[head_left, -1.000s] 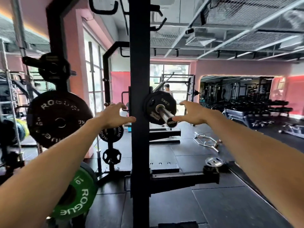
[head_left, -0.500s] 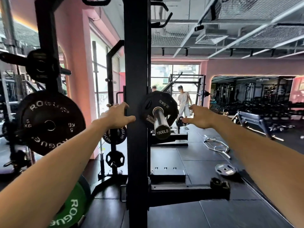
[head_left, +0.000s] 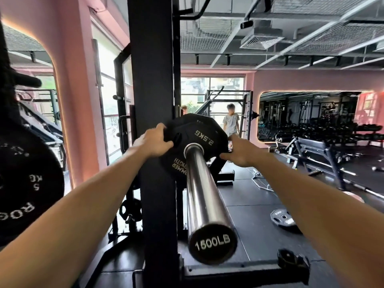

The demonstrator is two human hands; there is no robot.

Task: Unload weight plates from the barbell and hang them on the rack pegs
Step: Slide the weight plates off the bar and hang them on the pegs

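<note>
— While both arms reach forward, what do your hands have?

— My left hand [head_left: 153,141] grips the left edge of the 2.5 kg plate [head_left: 195,142], fingers curled over its rim and thumb on its face. My right hand [head_left: 241,153] holds the right edge, thumb on the front, fingers wrapped behind. That plate sits on the barbell sleeve [head_left: 204,191], far up it, just beside the black rack upright [head_left: 154,121].

— How many plates do you count?

— One in my hands. One large black 5 kg plate [head_left: 25,183] hangs at my left. One small plate [head_left: 283,217] lies flat on the floor [head_left: 249,225] at the right. One more small one [head_left: 131,209] hangs low behind the upright. That makes four.

— And the room?

— Dark rubber floor tiles, pink walls, big windows, an open ceiling with wire mesh and ducts. One person [head_left: 231,121] stands far back by another rack. One bench [head_left: 315,146] stands at the right, with dumbbell racks beyond it.

— Materials, shapes?

— My plate is matte black, many-sided, with gold lettering and a grip hole. The sleeve is a polished steel cylinder; its black end cap reads 1500LB. The upright is a square matte steel post.
</note>
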